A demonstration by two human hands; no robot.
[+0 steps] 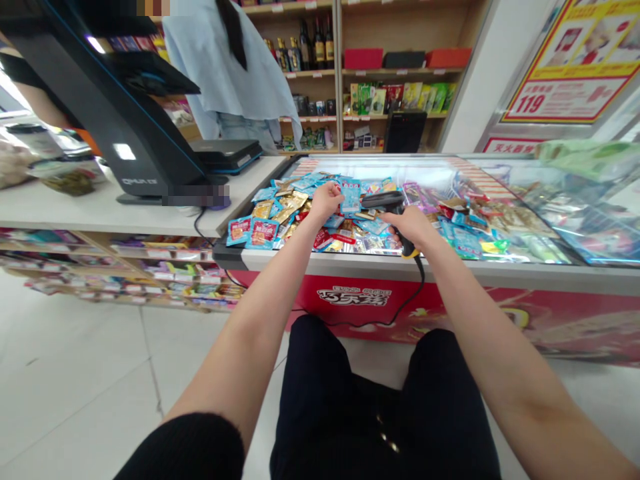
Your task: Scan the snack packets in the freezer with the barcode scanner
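Observation:
My left hand is closed on the edge of a small blue snack packet, held up over a heap of packets. Wrapped round the handle of a black barcode scanner is my right hand. The scanner's head points left at the blue packet, a short way from it. Beneath both hands spreads a pile of small snack packets in blue, gold and red, on the glass top of a chest freezer. Two red and blue packets lie at the pile's front left corner.
A black checkout terminal stands on the white counter at left. The scanner's cable hangs down the freezer front. Behind the counter is a person in a light blue shirt. A green plastic bag lies at right.

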